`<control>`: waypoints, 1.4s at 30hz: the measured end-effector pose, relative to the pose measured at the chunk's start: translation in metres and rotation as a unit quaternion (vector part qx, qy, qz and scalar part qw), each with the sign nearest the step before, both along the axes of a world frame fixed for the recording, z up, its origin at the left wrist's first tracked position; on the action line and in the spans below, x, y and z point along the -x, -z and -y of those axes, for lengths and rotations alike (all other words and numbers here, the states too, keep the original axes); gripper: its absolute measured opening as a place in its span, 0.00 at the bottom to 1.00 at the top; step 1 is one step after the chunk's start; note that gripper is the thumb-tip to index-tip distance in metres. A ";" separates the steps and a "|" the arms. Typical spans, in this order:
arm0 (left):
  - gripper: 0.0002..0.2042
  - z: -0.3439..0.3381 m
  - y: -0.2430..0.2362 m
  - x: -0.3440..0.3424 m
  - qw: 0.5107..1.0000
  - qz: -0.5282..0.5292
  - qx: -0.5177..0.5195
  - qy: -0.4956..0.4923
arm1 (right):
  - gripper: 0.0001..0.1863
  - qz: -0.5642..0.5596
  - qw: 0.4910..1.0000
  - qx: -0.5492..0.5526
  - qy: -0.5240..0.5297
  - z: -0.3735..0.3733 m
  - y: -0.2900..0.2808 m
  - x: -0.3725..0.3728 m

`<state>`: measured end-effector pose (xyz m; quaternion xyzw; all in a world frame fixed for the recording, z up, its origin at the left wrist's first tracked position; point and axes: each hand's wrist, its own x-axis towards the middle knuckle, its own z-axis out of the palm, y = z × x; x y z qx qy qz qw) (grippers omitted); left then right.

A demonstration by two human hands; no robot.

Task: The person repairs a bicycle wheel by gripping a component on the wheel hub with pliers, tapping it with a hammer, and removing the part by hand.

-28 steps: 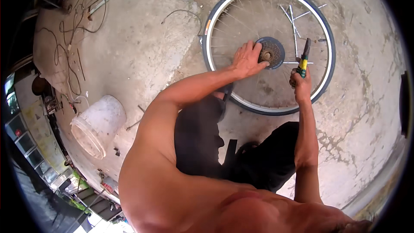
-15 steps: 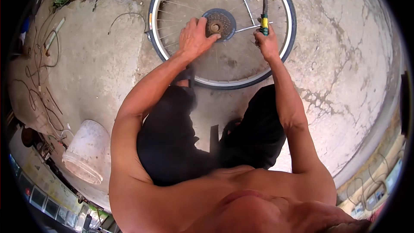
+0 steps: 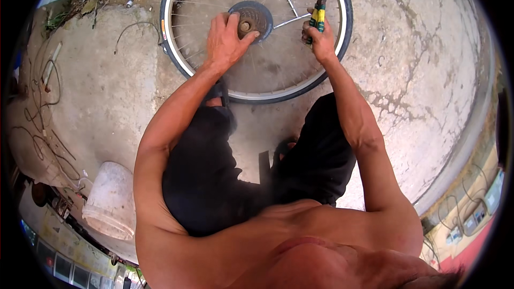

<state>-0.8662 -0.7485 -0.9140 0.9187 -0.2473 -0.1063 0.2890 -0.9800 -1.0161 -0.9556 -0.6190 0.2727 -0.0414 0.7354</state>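
L hand (image 3: 225, 42) spread on cassette (image 3: 259, 18) | R hand (image 3: 323, 44) gripping pliers (image 3: 318, 15) | whl (image 3: 257, 97) under both

Bicycle wheel (image 3: 258, 97): it lies flat on the concrete floor (image 3: 107, 59), with a black tyre, a pale metal rim and thin spokes; its far edge is cut by the view.
Sprocket cluster (image 3: 258, 19): round and dark grey, brownish toward the centre, it sits in the middle of the wheel; the left hand (image 3: 226, 42) touches its left side, the thumb at the near edge.
Pliers (image 3: 320, 8): green and yellow handles, dark jaws pointing away from the person; the right hand (image 3: 322, 38) holds them above the wheel's right part.
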 end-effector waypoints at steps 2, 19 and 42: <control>0.33 -0.006 0.009 0.002 0.999 0.035 0.032 0.004 | 0.29 0.004 1.000 -0.017 0.002 -0.003 -0.001 -0.001; 0.36 -0.007 0.013 -0.014 0.986 0.119 0.064 0.097 | 0.29 0.011 1.000 -0.020 -0.017 0.001 -0.002 0.000; 0.30 0.004 0.011 -0.006 0.997 0.064 0.036 0.002 | 0.28 0.010 0.999 -0.032 -0.006 0.001 -0.002 0.000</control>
